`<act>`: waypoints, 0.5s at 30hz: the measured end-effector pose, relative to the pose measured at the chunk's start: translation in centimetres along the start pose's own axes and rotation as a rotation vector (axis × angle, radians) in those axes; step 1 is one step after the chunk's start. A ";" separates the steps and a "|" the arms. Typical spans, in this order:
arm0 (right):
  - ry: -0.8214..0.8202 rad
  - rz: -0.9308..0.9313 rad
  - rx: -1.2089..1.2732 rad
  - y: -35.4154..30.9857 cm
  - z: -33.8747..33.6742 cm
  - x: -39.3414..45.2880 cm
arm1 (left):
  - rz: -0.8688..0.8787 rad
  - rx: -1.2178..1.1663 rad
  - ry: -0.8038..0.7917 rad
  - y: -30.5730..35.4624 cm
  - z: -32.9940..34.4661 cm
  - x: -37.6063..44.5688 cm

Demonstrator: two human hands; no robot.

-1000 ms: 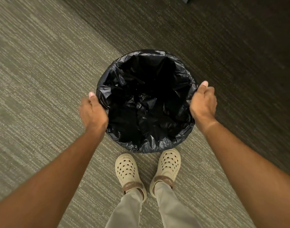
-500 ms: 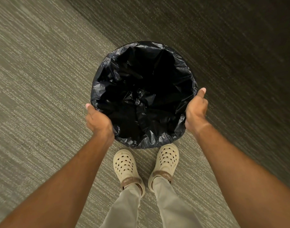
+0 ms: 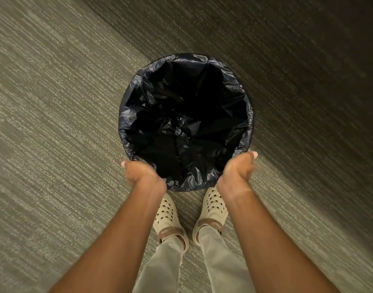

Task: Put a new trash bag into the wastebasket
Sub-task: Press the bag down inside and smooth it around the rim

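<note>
A black trash bag (image 3: 185, 127) lines the round wastebasket (image 3: 252, 125), which stands on the carpet straight below me. The bag's crinkled edge is folded outward over the whole rim and hides most of the basket. My left hand (image 3: 139, 172) is on the near-left part of the rim, and my right hand (image 3: 238, 168) is on the near-right part. Both hands are motion-blurred, with thumbs up at the rim and fingers curled down the outside over the bag's folded edge. The fingertips are hidden.
Striped grey-green carpet (image 3: 54, 123) covers the floor, darker in shadow toward the upper right. My feet in cream perforated clogs (image 3: 166, 216) stand just behind the basket, almost touching its near side.
Both hands have slid along the rim from the left and right sides toward the near side. The view has shifted, so the basket sits a little farther from my feet.
</note>
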State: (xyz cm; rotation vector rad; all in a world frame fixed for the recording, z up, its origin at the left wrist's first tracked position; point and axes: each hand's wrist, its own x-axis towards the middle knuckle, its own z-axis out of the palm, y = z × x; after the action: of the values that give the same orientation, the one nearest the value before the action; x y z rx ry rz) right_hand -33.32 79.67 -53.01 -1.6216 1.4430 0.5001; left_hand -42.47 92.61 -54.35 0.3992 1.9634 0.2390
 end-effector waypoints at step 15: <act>-0.201 0.278 0.251 2.9 -1.5 0.1 | -0.074 -0.097 -0.087 -1.7 -1.4 -1.4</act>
State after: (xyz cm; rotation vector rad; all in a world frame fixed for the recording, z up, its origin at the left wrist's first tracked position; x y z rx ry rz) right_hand -36.41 78.57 -53.23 -1.1476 1.5178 0.5945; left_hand -43.51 90.52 -53.22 0.2691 1.8687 0.2644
